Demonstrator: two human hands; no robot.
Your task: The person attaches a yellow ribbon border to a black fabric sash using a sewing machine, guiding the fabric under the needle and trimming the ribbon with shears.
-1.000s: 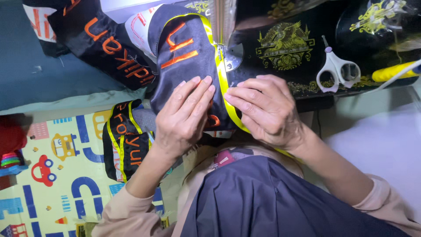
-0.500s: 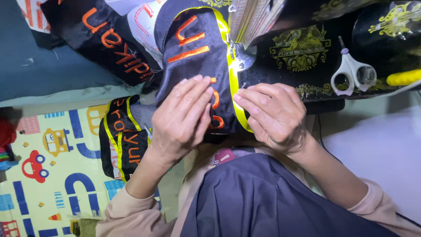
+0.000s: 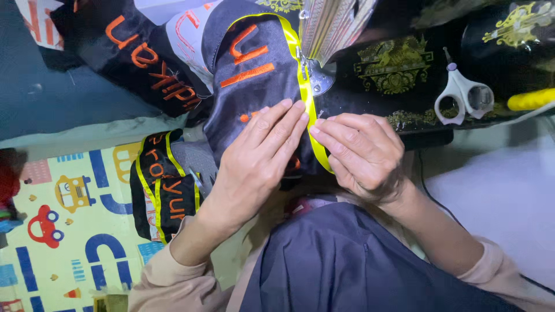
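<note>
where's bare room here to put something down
Free: the white surface right of the right hand, below the white-handled scissors. Crowded: both hands, left hand included, press the dark orange-lettered fabric beside the yellow-green trim.

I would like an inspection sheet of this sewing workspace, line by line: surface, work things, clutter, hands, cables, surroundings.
Surface: black sewing machine bed with gold ornaments.
Work things: dark fabric with orange letters and yellow trim, lying under the presser foot.
Clutter: white scissors and a yellow object on the bed; a folded dark piece hangs at the left.
Hands: left hand flat on the fabric; right hand with fingertips at the trim.
Cables: a thin dark cable beside the right forearm.
Surroundings: colourful play mat with cars, below left.
</note>
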